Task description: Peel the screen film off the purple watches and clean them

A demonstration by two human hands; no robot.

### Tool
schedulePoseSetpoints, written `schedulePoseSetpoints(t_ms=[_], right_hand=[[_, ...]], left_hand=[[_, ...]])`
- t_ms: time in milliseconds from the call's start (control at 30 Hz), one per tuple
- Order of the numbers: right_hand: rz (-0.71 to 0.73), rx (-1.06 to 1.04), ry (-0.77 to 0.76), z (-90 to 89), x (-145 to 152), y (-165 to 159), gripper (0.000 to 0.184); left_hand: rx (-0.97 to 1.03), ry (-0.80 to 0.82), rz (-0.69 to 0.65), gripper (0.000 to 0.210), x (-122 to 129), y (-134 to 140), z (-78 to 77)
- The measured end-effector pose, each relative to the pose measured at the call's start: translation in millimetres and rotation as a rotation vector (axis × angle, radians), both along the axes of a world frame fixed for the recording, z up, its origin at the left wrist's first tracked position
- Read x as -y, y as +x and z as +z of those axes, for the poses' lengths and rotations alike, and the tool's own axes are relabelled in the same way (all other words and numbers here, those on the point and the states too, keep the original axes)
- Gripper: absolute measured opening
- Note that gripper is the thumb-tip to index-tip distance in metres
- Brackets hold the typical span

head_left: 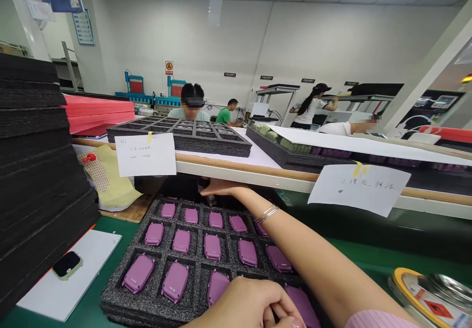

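Note:
A black foam tray (106, 296) holds rows of purple watch cases (176, 281), one to a compartment. My left hand (258, 298) is over the tray's near right side, fingers curled inward. It partly covers a purple case (218, 286); whatever is inside the fingers is hidden. From the right, my right arm, with silver bangles at the wrist, stretches across the tray. My right hand (223, 187) reaches into the shadow under the shelf edge, beyond the tray's far row. A small dark purplish thing (202, 184) is at its fingertips, too dim to make out whether it is held.
Tall black foam stacks (33, 185) stand at left, beside a green-cased watch (67, 265) on a white sheet (92, 256). Overhead, the shelf edge (236, 173) crosses the workspace, bearing foam trays (221, 147) and paper notes. A round tin (431, 293) sits at right. People work beyond.

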State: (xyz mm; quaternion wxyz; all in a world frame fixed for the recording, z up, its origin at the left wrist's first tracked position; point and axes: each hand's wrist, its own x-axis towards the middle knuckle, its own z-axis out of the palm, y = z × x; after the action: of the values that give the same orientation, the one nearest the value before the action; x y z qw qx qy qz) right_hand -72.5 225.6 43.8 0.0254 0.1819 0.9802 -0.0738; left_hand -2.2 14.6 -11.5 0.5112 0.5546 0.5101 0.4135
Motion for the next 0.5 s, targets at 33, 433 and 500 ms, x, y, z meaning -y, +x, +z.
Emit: schedulePoseSetpoints(t_ms=[33, 433, 500], right_hand=[[0.004, -0.004, 0.003, 0.2, 1, -2, 0.03], [0.077, 0.128, -0.001, 3.1, -6, 17, 0.031], [0.084, 0.148, 0.003, 2.0, -4, 15, 0.03]], left_hand=[[-0.004, -0.004, -0.007, 0.019, 0, 0, 0.3], [-0.013, 0.005, -0.032, 0.02, -5, 0, -7.1], [-0.009, 0.008, -0.039, 0.022, -5, 0, -8.7]])
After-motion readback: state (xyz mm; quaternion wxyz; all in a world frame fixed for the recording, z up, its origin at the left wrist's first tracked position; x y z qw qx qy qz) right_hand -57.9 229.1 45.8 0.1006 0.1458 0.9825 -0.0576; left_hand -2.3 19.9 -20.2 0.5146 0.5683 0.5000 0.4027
